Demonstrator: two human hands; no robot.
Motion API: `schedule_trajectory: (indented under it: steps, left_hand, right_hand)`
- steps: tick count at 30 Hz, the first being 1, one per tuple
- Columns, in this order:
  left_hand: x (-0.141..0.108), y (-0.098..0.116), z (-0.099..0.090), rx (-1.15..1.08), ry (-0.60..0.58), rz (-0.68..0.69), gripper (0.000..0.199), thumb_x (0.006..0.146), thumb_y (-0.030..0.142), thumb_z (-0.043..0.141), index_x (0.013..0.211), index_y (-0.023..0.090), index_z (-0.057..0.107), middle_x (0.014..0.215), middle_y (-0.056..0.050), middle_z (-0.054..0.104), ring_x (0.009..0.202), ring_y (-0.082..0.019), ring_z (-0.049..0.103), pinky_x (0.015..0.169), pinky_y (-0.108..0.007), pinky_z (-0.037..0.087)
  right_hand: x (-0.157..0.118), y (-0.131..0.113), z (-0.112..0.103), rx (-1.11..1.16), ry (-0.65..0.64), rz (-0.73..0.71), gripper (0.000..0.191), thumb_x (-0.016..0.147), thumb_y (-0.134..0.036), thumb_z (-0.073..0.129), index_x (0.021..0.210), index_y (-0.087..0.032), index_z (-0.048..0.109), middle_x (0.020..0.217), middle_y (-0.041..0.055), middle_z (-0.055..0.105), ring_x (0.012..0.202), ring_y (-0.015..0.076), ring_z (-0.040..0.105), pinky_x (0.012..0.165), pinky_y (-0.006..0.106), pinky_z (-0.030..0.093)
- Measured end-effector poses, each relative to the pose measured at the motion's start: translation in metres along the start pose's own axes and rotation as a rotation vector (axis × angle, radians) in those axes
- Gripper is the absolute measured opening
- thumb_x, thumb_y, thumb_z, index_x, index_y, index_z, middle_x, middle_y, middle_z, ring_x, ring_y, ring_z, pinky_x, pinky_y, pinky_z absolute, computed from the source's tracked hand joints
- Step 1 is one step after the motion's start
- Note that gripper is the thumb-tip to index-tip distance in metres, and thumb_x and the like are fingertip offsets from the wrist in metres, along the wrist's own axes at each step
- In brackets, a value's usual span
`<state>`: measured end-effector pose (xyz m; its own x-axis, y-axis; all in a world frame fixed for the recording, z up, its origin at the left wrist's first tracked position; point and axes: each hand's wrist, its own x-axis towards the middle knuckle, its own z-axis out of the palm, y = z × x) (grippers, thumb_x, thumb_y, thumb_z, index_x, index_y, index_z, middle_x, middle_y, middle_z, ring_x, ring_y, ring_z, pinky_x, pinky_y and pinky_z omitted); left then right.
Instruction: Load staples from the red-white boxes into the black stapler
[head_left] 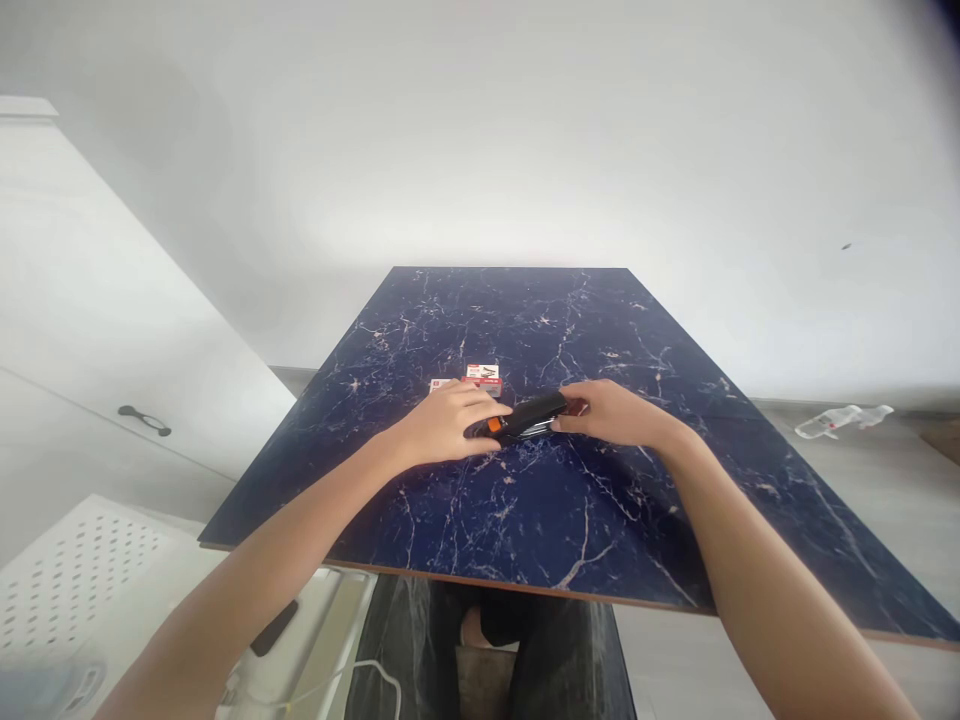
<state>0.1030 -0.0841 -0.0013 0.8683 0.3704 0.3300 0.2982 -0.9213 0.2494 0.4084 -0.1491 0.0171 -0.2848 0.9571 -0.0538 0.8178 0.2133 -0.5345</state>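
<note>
A black stapler (531, 418) with an orange part near its left end is held between my two hands, low over the dark blue marbled table. Around its left end, my left hand (454, 420) is closed, thumb below and fingers above. My right hand (604, 412) pinches the other end, and the fingertips hide part of it. A shiny metal strip shows along the stapler's lower side. Just behind my left hand sits a small red and white box (483, 374). Another white box (441, 385) beside it is partly covered by that hand.
The blue table (517, 310) reaches back to a white wall. At left stands a white cabinet (112, 300) with a dark handle. A clear plastic bottle (829, 422) lies on the floor at right. A dark phone-like object (274, 628) and a white cable (382, 672) are below the table's left front.
</note>
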Motion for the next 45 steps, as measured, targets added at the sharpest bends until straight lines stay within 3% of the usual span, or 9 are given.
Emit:
schedule_trajectory:
  steps: [6,12,18,23,31,39,45]
  left_hand:
    - [-0.002,-0.015,0.005,0.094,0.074,-0.077,0.034,0.093,0.044,0.069,0.122,0.026,0.074,0.111,-0.008,0.074,0.109,-0.027,0.063,0.098,-0.046,0.046]
    - [-0.01,-0.023,0.005,0.101,0.147,-0.128,0.028,0.089,0.039,0.076,0.113,0.026,0.077,0.109,-0.009,0.07,0.108,-0.027,0.062,0.097,-0.045,0.047]
    - [-0.016,-0.029,0.002,0.041,0.157,-0.26,0.027,0.088,0.038,0.077,0.112,0.027,0.077,0.11,-0.008,0.066,0.105,-0.026,0.062,0.095,-0.044,0.05]
    - [-0.016,-0.03,0.001,-0.026,0.124,-0.339,0.029,0.088,0.04,0.075,0.115,0.027,0.076,0.115,-0.008,0.066,0.11,-0.027,0.061,0.098,-0.046,0.049]
    - [-0.016,-0.032,-0.003,-0.158,0.128,-0.301,0.025,0.089,0.036,0.075,0.111,0.026,0.077,0.124,-0.006,0.073,0.123,-0.029,0.055,0.105,-0.052,0.046]
    - [-0.017,-0.035,-0.003,-0.137,0.137,-0.254,0.023,0.089,0.034,0.075,0.11,0.026,0.079,0.117,-0.005,0.076,0.114,-0.028,0.057,0.099,-0.049,0.049]
    - [-0.017,-0.033,-0.006,-0.116,0.13,-0.263,0.024,0.089,0.034,0.074,0.112,0.027,0.078,0.114,-0.005,0.076,0.112,-0.028,0.057,0.095,-0.047,0.05]
  right_hand:
    - [-0.001,-0.005,0.007,0.044,0.032,0.05,0.019,0.082,-0.041,0.07,0.091,-0.025,0.075,0.09,0.0022,0.077,0.075,0.0219,0.069,0.062,0.03,0.048]
    - [-0.003,-0.002,0.004,0.091,0.061,0.065,0.021,0.081,-0.036,0.07,0.099,-0.027,0.076,0.101,0.0017,0.078,0.089,0.0231,0.072,0.079,0.033,0.054]
    - [0.001,-0.003,0.017,0.16,0.199,0.034,0.016,0.083,-0.036,0.07,0.095,-0.027,0.077,0.1,0.0007,0.077,0.091,0.0217,0.071,0.087,0.034,0.054]
    - [0.009,-0.004,0.028,0.152,0.216,0.018,0.022,0.083,-0.035,0.072,0.103,-0.027,0.075,0.102,0.0006,0.077,0.09,0.0205,0.071,0.083,0.033,0.053]
    - [0.012,0.0,0.034,0.119,0.201,0.021,0.019,0.083,-0.041,0.073,0.093,-0.025,0.074,0.096,0.0007,0.076,0.083,0.0198,0.07,0.074,0.031,0.051]
    - [0.012,-0.007,0.034,0.084,0.195,0.024,0.021,0.084,-0.044,0.071,0.093,-0.025,0.074,0.096,0.002,0.077,0.083,0.0212,0.071,0.073,0.032,0.052]
    - [0.003,0.006,0.012,0.071,0.137,0.097,0.025,0.081,-0.042,0.074,0.102,-0.029,0.079,0.098,0.0009,0.079,0.086,0.0227,0.072,0.079,0.034,0.055]
